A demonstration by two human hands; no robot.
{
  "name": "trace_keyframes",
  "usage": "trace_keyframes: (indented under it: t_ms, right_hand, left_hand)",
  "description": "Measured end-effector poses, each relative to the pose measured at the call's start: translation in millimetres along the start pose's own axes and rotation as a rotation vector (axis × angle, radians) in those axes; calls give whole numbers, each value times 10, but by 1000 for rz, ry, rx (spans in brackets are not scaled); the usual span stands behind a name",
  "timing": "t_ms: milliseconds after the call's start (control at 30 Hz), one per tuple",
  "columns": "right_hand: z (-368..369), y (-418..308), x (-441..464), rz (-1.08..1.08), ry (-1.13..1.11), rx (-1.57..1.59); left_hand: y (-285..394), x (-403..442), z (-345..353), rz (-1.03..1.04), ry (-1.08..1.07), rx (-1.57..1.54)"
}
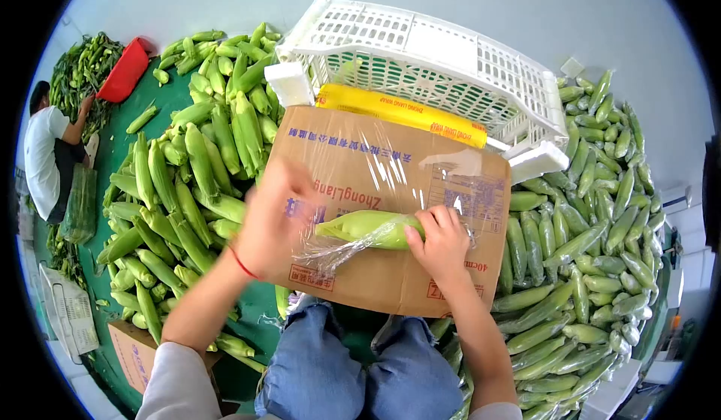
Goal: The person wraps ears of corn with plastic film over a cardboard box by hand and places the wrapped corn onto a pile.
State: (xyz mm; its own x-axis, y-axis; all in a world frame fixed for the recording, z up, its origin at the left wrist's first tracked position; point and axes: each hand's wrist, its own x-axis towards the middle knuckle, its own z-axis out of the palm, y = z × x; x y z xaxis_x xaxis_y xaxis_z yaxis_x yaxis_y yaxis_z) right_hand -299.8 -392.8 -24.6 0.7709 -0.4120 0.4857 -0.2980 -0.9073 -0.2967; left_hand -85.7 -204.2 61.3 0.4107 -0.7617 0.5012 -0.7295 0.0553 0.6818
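One ear of corn (360, 228) in its green husk lies on a brown cardboard box (375, 285) over my knees, with clear film bunched along its near side. My right hand (441, 241) grips the corn's right end, thumb on top. Left of the corn, my left hand (279, 217) is raised over the box and smeared by motion, so its fingers cannot be made out. Clear film stretches over the box from a yellow wrap roll (402, 114) at its far edge.
Unwrapped corn (199, 157) is heaped at the left, film-wrapped corn (593, 270) at the right. Beyond the box stands a white plastic crate (435, 40). Another person (46, 146) sits at the far left, one hand at a red basin (126, 71).
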Motion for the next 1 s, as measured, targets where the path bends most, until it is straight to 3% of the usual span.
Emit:
trace_keyframes:
  t_ms: [67,100,167,233,333,400,467,533,567,600,667,700,733,833,867,967,1000]
  right_hand:
    - [22,-7,17,40,14,5]
    - [34,10,51,41,32,-10]
    - [62,14,21,65,30,-23]
    - [57,-14,11,76,17,-4]
    - [32,7,51,34,6,13]
    - [30,7,56,-38,-26,26]
    - [60,1,81,-84,-2,41]
    - [77,10,84,-108,58,53]
    - [54,1,81,-66,17,67]
    - [9,-11,75,-23,-19,75]
    - [-150,-103,1,65,-172,52]
    - [-299,-226,-65,108,-293,25]
    - [-378,-315,-114,157,-424,10]
    - [-385,-366,-150,276,-677,150]
    - [-494,-395,41,430,-869,146]
    - [-419,-354,46,11,-177,118]
    - [-346,-324,16,-82,-199,108]
  left_hand:
    - [305,-330,222,35,-121,374]
    - [287,-463,390,159,-33,393]
    - [134,-772,524,37,-106,494]
    - [-15,-1021,496,6,-140,545]
    - [-24,-800,238,-290,107,201]
    - [-161,-248,11,-91,158,317]
    - [-237,302,103,-216,3,98]
    - [-604,551,459,-128,-472,360]
    - [-727,453,751,-88,-648,413]
    - [-503,349,965,-78,-712,656]
    - [-125,108,738,101,-685,515]
    - [212,-56,620,-138,-757,461]
    - [349,-284,542,-164,-695,283]
    - [435,-701,556,-59,-635,328]
    - [378,-637,594,-48,-643,396]
    - [-115,-147,815,-5,-482,470]
    - [-373,76,907,-1,-396,453]
